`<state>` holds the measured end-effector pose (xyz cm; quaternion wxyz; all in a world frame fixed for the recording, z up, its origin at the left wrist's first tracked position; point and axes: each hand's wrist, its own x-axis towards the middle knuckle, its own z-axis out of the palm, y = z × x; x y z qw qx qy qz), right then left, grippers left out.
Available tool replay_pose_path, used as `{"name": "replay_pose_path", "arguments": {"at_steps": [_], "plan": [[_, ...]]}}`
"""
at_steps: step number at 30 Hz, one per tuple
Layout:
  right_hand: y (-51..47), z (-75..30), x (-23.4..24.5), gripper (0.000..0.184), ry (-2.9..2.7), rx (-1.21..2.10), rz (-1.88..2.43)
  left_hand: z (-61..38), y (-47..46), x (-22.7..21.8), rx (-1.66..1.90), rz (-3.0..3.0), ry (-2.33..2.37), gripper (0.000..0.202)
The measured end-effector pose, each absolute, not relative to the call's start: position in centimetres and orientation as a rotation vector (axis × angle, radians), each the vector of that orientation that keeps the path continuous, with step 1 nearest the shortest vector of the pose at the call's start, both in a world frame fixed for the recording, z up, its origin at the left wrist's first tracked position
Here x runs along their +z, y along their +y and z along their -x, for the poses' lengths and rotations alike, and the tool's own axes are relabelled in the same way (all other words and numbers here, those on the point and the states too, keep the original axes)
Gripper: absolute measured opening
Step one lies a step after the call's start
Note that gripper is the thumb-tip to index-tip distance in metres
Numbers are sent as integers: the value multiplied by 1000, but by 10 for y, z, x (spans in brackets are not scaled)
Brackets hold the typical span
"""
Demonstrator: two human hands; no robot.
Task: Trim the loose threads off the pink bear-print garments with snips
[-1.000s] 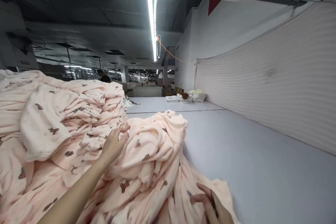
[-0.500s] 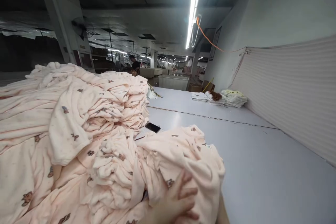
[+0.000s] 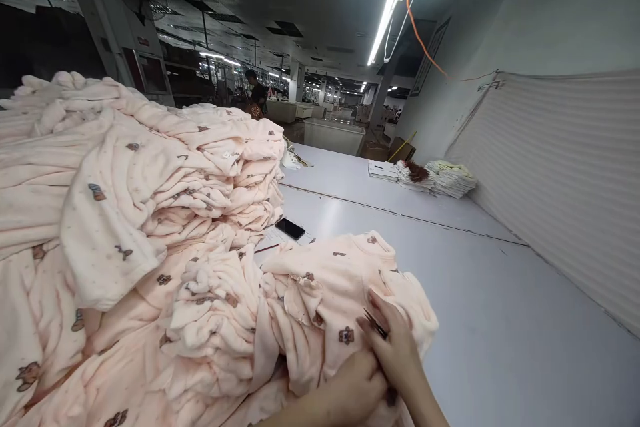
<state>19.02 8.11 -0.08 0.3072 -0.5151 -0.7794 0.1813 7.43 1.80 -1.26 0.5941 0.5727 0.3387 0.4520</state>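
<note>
A pale pink fleece garment (image 3: 345, 280) with small bear prints lies bunched at the near side of the table. My left hand (image 3: 357, 380) is closed in a fist low on the garment, apparently gripping its cloth; the fingertips are hidden. Just to the right and above it, my right hand (image 3: 397, 343) holds small dark thread snips (image 3: 374, 323), their pointed tips showing between thumb and fingers over the cloth. Beside the garment sits a crumpled bundle of the same pink fabric (image 3: 215, 307).
A high pile of pink garments (image 3: 120, 167) fills the left. Behind the garment, a phone (image 3: 290, 228) lies on paper beside a pen. Folded stacks of cloth (image 3: 445, 178) stand by the right wall on the white table (image 3: 500, 307). Farther back, a person (image 3: 257, 93) is near large bins.
My left hand, spread on the garment before, has closed and drawn down. My right hand with the snips has come into sight at the right. The view has shifted slightly.
</note>
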Motion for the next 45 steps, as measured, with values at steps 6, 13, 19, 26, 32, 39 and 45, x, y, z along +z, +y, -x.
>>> {"name": "replay_pose_path", "arguments": {"at_steps": [6,13,19,26,32,39,45], "plan": [[124,-186,-25,35,-2052,326,1460,1,-11,-19,1198,-1878,1776,28],[130,-196,-27,33,-2011,338,1400,53,-4,-27,1156,-2071,1744,19],[100,-198,-20,41,-1962,398,1385,70,-42,-29,1177,-2118,1695,17],[38,-182,-4,26,-1886,879,1165,55,-8,2,1022,-2282,1706,39],[6,-216,5,27,-1595,789,1294,1,38,25,768,-2556,1351,51],[35,-250,29,39,-1377,681,1572,-44,44,30,493,-2342,1348,46],[11,-214,-22,23,-1633,1423,1257,-24,52,43,517,-2092,1340,26]]}}
